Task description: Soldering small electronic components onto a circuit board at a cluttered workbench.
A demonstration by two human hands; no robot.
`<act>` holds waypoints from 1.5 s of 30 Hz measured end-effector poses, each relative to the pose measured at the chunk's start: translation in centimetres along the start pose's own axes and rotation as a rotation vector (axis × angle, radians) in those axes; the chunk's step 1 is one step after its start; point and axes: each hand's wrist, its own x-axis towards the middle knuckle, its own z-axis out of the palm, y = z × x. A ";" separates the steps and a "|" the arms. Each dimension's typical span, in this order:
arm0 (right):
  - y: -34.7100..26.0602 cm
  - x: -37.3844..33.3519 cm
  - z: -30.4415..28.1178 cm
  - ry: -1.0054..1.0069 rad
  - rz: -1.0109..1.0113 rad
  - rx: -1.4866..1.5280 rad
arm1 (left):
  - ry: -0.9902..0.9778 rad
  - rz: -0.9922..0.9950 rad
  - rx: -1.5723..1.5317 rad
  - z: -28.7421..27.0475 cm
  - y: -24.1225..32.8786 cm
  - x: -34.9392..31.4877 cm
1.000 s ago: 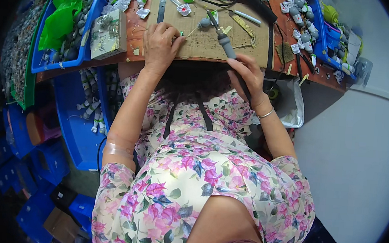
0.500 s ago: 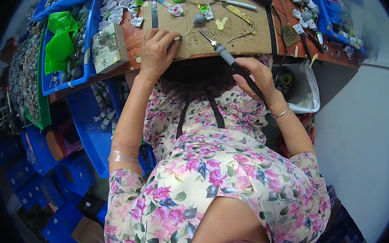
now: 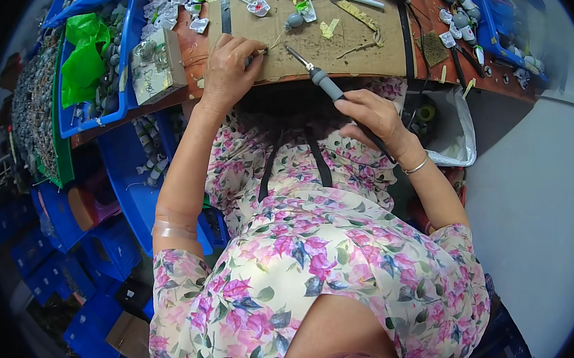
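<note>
At the near edge of a cardboard sheet [image 3: 302, 63], my left hand [image 3: 231, 69] is closed, its thumb and index finger pinching something small that the fingers mostly hide. A thin pale wire [image 3: 277, 40] runs from near these fingertips toward a small grey ball [image 3: 295, 20] lying on the cardboard. My right hand [image 3: 374, 118] grips a soldering iron [image 3: 325, 83] with a grey and black handle. Its metal tip points up and left, a short way right of my left fingertips and apart from them. Beyond the ball sits a green and white plastic piece [image 3: 306, 9].
White plastic shells [image 3: 169, 14] are heaped at the far left, near a pale box [image 3: 158, 67]. Blue bins [image 3: 138, 29] of grey parts flank the bench. A white pen-like stick [image 3: 361, 0] and a brown sponge [image 3: 433, 49] lie farther right. Below hangs a white-lined bin [image 3: 462, 128].
The soldering iron's tip has shifted slightly left and nearer to me, closer to my left fingertips. My left hand keeps its pinch. The whole view has shifted a little.
</note>
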 end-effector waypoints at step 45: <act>0.7 1.2 1.3 -0.055 -0.005 -0.024 | -0.195 0.151 -0.003 -1.1 -1.0 1.1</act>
